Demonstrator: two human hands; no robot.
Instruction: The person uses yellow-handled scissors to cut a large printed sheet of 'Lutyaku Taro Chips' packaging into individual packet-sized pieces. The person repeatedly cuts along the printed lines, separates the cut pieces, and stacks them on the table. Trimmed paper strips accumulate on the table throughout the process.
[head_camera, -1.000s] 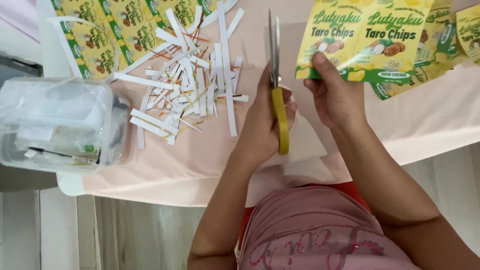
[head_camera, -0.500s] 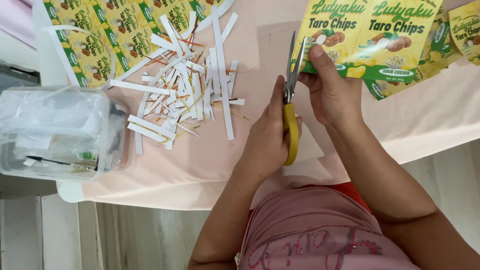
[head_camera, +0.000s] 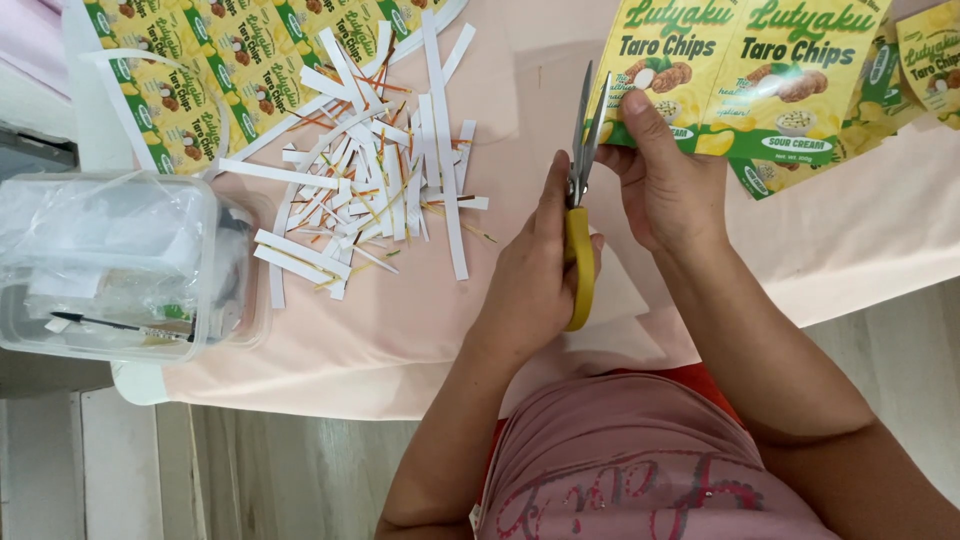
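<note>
Left hand (head_camera: 530, 275) fingers gripping yellow-handled scissors (head_camera: 580, 190); right hand (head_camera: 665, 180) fingers pinching printed label sheet (head_camera: 750, 70)

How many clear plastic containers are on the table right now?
1. The clear plastic container sits at the table's left edge, beside the pile of white paper strips. Others may lie outside the frame.

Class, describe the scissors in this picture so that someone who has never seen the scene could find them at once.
Start at the pink-covered table and go to its middle, where the person's two hands meet. The scissors stand upright in the left hand, blades pointing away from the person and meeting the edge of the yellow-green printed sheet held by the right hand. Their yellow handle and metal blades set them apart from the white paper strips.
</note>
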